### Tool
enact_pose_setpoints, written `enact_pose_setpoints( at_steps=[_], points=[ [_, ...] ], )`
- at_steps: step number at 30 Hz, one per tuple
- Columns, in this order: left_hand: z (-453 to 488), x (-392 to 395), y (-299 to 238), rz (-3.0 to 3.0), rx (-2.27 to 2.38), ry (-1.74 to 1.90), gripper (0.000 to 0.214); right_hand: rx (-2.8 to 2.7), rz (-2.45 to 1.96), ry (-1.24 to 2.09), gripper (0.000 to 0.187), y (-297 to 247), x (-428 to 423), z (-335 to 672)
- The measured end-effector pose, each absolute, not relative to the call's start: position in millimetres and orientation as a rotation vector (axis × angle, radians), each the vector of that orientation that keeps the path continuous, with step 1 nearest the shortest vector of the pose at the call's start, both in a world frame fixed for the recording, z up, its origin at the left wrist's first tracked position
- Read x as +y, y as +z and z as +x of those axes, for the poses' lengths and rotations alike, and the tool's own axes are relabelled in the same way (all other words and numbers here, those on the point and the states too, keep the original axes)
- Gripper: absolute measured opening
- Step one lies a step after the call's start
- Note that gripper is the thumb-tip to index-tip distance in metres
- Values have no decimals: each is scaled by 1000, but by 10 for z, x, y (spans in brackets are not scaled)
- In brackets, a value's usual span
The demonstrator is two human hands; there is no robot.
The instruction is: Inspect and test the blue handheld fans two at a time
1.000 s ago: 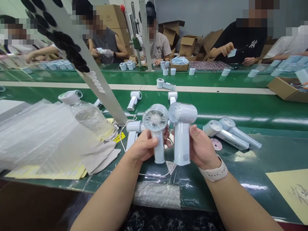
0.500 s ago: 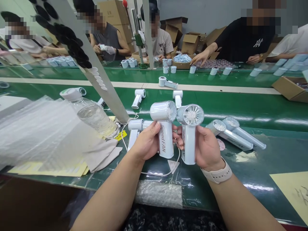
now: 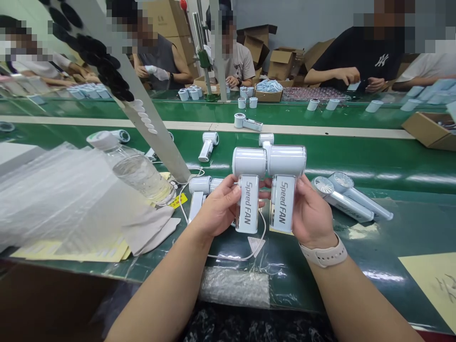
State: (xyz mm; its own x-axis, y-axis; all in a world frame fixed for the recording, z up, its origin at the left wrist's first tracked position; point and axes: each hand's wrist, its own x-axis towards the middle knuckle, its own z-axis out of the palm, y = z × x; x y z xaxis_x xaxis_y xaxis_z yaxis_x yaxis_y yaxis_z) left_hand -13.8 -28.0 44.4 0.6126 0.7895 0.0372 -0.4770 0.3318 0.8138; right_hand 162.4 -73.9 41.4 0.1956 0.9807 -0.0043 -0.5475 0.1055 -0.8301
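Note:
My left hand (image 3: 223,206) is closed round the handle of a white handheld fan (image 3: 248,202), its "Speed FAN" lettering facing me. In my right hand (image 3: 313,211) is a second handheld fan (image 3: 284,202) of the same kind, held upright beside the first. Their barrel-shaped heads are side by side, seen from the side, and look to be touching or nearly so. Fingers of both hands pass behind the handles and are partly hidden. Just left of my left hand, more fans (image 3: 200,184) lie on the bench by a white cable (image 3: 264,228).
Two fans (image 3: 347,199) lie to the right on the green bench. A water bottle (image 3: 142,175) and plastic sheets (image 3: 78,199) are at left, beside a slanted post (image 3: 156,137). Several people work across the conveyor (image 3: 320,159), where other fans lie.
Both fans have turned in my hands, so their heads now show sideways and both labels face me. Across the belt, a person in black has picked up a small white cup-shaped part.

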Motion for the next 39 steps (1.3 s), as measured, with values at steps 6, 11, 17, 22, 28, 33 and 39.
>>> enact_pose_setpoints(
  at_steps=[6, 11, 17, 22, 28, 33, 39],
  points=[
    [-144, -257, 384, 963, 410, 865, 48, -582, -812, 1251, 25, 413, -718, 1578],
    [-151, -246, 342, 1006, 411, 880, 50, -574, -804, 1263, 16, 459, -726, 1523],
    [-175, -252, 370, 1024, 437, 861, 42, -617, -764, 1252, 18, 421, -737, 1541],
    [-177, -236, 363, 1041, 517, 896, 37, -790, -875, 1227, 25, 295, -729, 1621],
    [-255, -224, 334, 1463, 633, 987, 48, -1250, -928, 980, 49, 358, -793, 1692],
    [-244, -169, 377, 1967, 587, 1017, 33, -1554, -786, 856, 48, 418, -777, 1758],
    [-260, -221, 453, 1896, 597, 1100, 26, -1626, -933, 631, 52, 423, -837, 1796]
  ],
)
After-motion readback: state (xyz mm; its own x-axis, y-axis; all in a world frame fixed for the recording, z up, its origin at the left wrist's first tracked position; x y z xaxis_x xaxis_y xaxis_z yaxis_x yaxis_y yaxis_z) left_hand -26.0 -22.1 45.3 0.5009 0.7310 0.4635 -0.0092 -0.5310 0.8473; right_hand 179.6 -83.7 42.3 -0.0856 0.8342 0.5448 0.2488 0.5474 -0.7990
